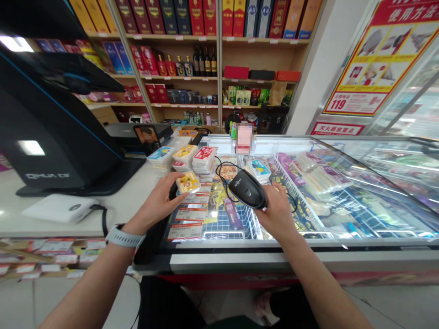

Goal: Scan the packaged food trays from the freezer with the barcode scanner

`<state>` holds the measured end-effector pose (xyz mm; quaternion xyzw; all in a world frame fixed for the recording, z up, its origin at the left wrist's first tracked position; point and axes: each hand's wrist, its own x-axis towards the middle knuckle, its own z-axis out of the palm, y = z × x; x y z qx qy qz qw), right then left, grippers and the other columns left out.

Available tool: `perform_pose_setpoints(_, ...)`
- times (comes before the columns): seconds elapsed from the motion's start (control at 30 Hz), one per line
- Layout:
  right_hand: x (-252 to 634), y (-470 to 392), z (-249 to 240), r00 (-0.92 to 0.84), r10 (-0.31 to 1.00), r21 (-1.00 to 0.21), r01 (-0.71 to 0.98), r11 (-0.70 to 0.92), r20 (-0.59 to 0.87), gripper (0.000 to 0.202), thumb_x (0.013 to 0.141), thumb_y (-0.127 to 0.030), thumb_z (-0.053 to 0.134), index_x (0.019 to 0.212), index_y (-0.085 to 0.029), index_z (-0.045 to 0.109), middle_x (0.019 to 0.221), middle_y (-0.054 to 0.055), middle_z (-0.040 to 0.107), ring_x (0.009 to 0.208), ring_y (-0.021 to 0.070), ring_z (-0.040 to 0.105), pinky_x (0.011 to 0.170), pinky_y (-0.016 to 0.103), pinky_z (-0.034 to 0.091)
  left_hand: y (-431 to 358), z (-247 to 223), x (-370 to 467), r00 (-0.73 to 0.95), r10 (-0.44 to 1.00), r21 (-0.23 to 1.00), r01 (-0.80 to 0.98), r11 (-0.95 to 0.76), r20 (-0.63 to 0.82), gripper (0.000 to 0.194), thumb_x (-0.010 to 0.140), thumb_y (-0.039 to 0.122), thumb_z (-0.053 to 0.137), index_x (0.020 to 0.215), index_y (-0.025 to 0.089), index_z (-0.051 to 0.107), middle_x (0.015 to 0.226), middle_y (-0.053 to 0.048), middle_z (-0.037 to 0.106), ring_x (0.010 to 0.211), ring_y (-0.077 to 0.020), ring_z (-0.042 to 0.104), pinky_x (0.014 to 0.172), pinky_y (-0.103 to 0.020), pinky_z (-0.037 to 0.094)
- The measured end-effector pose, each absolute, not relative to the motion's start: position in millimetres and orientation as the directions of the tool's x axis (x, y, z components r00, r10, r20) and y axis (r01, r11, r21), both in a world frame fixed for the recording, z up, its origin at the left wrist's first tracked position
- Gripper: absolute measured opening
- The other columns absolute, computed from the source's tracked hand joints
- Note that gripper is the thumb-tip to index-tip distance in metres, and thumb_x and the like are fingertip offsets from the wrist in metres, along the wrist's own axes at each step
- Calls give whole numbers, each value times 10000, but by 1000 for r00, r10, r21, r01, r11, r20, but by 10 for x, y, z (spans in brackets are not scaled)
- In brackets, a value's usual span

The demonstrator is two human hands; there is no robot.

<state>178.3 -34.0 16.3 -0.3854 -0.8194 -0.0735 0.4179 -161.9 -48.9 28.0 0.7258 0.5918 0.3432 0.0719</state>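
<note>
My left hand (164, 198) is closed on a small yellow package (188, 183) over the left end of the glass freezer top. My right hand (275, 208) grips a black handheld scanner (247, 188), whose head points left toward the package. Just behind the yellow package stand stacks of similar flat packs: a blue-topped stack (161, 155), a yellow-topped stack (185, 154) and a red-topped stack (204, 157). Another blue-topped stack (259, 170) sits behind the scanner. The scanner's black cable loops down beside its head.
A large black checkout machine (65, 128) stands on the white counter (137, 183) at left, with a white box (61, 208) before it. The glass-topped freezer (267, 257) holds wire baskets of frozen goods. Behind are shelves (178, 77) of bottles and boxes.
</note>
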Motion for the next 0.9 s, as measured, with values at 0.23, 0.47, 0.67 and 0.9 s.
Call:
perform_pose_setpoints(0.23,1782,-350,184,-337,582,-215,701,680,740,223,783,-171,537,1005,-197,536,889,60,634,858,241,578,996,475,357,-315,80,-1749,180,922,223,938,-267,344,608,856,401,490,1433,242,386,1515,-128,371,1389,-339,346,1078,-567,358)
perform_pose_setpoints(0.47,1777,-372,213,-317,562,-219,693,687,764,210,790,-169,545,998,-192,522,892,61,632,857,233,579,989,466,368,-260,271,-1212,320,825,207,867,-453,466,468,880,383,513,1328,251,501,1407,-96,500,1307,-283,455,1091,-483,378)
perform_pose_setpoints(0.67,1778,-370,209,-276,540,-222,697,682,795,230,781,-163,540,1008,-192,516,884,61,625,847,235,581,984,469,377,179,334,-260,472,734,351,664,-661,489,483,841,304,563,1314,222,512,1362,-107,540,1301,-281,456,1138,-476,309)
perform_pose_setpoints(0.9,1800,-339,196,-267,515,-208,694,689,814,257,790,-161,524,1044,-193,506,926,73,638,871,234,589,965,458,389,660,278,358,480,721,398,613,-683,500,296,856,259,495,1104,223,652,1225,-107,638,1272,-316,490,1122,-521,285)
